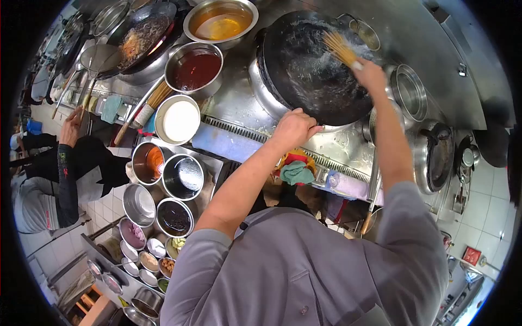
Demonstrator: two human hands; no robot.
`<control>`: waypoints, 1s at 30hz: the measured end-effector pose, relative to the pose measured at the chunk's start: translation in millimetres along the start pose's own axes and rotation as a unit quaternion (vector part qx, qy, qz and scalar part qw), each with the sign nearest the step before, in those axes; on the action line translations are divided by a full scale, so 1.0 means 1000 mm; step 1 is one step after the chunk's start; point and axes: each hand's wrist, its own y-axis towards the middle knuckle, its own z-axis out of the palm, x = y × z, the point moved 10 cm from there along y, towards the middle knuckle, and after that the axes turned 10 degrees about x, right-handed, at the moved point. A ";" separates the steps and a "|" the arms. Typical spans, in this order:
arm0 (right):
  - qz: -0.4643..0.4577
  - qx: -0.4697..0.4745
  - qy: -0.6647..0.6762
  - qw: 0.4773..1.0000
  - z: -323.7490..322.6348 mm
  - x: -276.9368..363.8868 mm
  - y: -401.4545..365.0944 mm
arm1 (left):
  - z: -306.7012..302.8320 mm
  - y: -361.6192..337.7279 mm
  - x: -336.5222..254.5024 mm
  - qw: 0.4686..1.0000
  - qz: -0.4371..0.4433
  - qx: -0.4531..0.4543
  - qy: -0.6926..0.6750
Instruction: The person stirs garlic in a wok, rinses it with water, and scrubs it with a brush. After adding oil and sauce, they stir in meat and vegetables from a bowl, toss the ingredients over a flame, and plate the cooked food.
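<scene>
A large black wok [304, 70] sits tilted on the stove, with foamy water streaks over its inside. At its near rim my left hand [296, 129] is closed, gripping the edge; the exact hold under the fingers is hidden. My right hand [372, 75] is wrapped round the handle end of a bamboo wok brush [340, 48], whose bristles spread against the wet inner wall. Just below my left hand, a green cloth [297, 173] and a red and yellow one hang at the stove's front edge.
Left of the wok stand bowls of amber liquid [222, 23], red sauce [194, 70] and white contents [178, 119]. Several metal pots [138, 205] and small ingredient containers line the lower left. At far left a co-worker's hand [69, 128] holds a strainer [102, 58]. More strainers [409, 92] lie right.
</scene>
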 end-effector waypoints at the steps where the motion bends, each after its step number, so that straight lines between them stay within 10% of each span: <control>1: -0.005 -0.023 0.014 1.000 0.020 0.012 0.003 | -0.002 0.001 -0.001 1.000 0.018 -0.010 -0.011; 11: -0.024 0.002 -0.034 0.999 0.011 -0.038 -0.029 | -0.012 -0.002 -0.004 0.998 0.010 -0.041 -0.036; 17: -0.023 -0.021 0.160 0.987 0.059 0.048 -0.021 | -0.012 -0.001 -0.005 0.997 0.010 -0.059 -0.040; 22: -0.092 0.117 0.063 0.987 0.048 0.007 -0.117 | -0.041 -0.040 -0.016 0.947 -0.059 -0.315 0.015; 23: -0.106 0.131 0.045 0.985 0.044 -0.025 -0.127 | -0.012 -0.056 0.037 0.869 -0.261 -0.301 -0.294; 24: -0.074 0.114 0.033 0.990 0.026 -0.065 -0.127 | 0.051 -0.077 0.055 0.664 -0.433 -0.244 -0.558; 25: -0.044 0.098 0.020 0.994 0.005 -0.096 -0.124 | 0.054 -0.075 0.056 0.666 -0.433 -0.238 -0.559; 27: 0.122 -0.013 -0.003 0.992 -0.044 -0.146 -0.127 | 0.075 -0.036 0.054 0.439 -0.296 -0.241 -0.814; 30: 0.184 -0.183 0.156 0.953 -0.063 -0.214 -0.140 | 0.060 -0.022 0.062 0.418 -0.264 -0.234 -0.837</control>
